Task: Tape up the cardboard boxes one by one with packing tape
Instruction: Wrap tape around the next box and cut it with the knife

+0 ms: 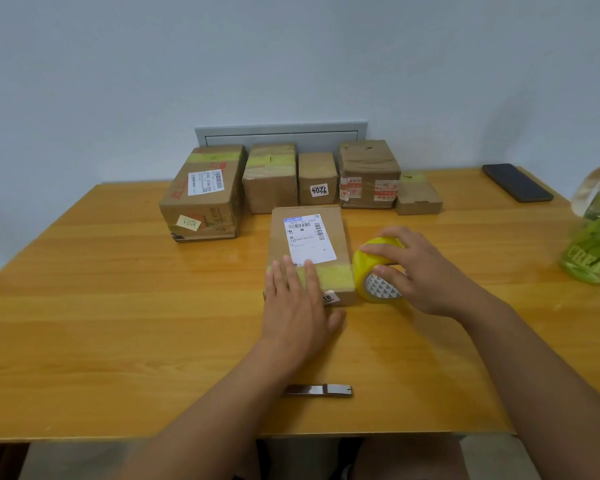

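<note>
Six cardboard boxes on the worktop (118, 306): five in a back row, namely a large labelled box (201, 195), a taped box (270, 178), a small box marked 4204 (317, 178), a box with red stickers (368, 171) and a low flat box (418, 197), plus one front box (309, 251). One roll of yellow tape (378, 268), one dark phone (516, 182), one small metal cutter (317, 390), one green printed bag (594, 237). Two hands: left hand (298, 306), right hand (420, 271).

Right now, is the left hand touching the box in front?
Touching. The head view shows the left hand lying flat, fingers straight, on the yellow tape strip across the flat box; the right hand grips the tape roll.
</note>
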`<state>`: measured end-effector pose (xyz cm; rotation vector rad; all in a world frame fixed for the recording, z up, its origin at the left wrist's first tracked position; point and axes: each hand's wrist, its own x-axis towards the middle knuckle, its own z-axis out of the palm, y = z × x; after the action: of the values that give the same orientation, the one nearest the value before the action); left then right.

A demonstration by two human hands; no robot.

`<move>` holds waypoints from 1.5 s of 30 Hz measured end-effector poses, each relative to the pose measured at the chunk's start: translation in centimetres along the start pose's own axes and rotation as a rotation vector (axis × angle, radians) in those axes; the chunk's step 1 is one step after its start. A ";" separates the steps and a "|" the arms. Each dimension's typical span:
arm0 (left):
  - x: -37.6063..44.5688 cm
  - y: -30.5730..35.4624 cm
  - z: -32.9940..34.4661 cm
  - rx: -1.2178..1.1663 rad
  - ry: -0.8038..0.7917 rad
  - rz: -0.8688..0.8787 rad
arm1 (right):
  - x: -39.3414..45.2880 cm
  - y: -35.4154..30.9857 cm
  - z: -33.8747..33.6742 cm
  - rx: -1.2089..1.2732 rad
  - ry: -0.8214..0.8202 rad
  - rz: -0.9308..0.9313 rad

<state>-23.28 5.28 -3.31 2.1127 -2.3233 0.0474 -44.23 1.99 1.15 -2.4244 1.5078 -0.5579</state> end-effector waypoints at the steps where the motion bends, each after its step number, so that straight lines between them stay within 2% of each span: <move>1: 0.1 -0.1 0.0 -0.008 -0.008 -0.002 | 0.0 0.0 0.1 0.005 0.008 -0.006; 5: 0.5 0.1 -0.3 0.009 -0.038 0.037 | 0.1 0.0 0.3 -0.001 0.029 -0.004; 9: 1.3 -0.3 -0.4 0.018 -0.020 0.167 | 0.0 0.0 0.6 -0.003 0.041 0.006; 11: 1.5 -0.4 -0.3 -0.031 -0.056 0.183 | 0.1 0.0 0.6 -0.002 0.043 0.000; 21: 1.3 -0.5 -0.6 -0.046 -0.002 0.200 | -0.4 1.0 0.0 -0.013 0.050 0.023; 25: 0.5 -1.1 -1.3 -0.185 0.050 0.186 | -0.4 0.7 -1.1 0.068 0.151 -0.007; 28: -0.1 -2.0 -1.5 -0.414 0.141 0.162 | 0.1 -0.5 -2.7 0.377 0.301 0.049; 33: -0.9 -3.5 -1.4 -0.847 0.320 0.194 | 0.4 -4.6 -2.7 0.698 0.257 -0.054; 37: -1.8 -3.8 -1.4 -1.087 0.376 0.232 | 1.3 -7.9 -1.0 0.759 0.309 -0.147; 40: -2.0 -3.7 -1.8 -1.118 0.437 0.245 | 1.9 -9.5 0.2 0.751 0.332 -0.172; 45: -1.5 -3.8 -2.0 -1.002 0.550 0.107 | 3.1 -10.6 1.0 0.706 0.285 -0.205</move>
<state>-19.37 6.41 -1.26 1.2594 -1.5938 -0.3920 -33.94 3.91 4.97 -1.9881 0.9101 -1.2718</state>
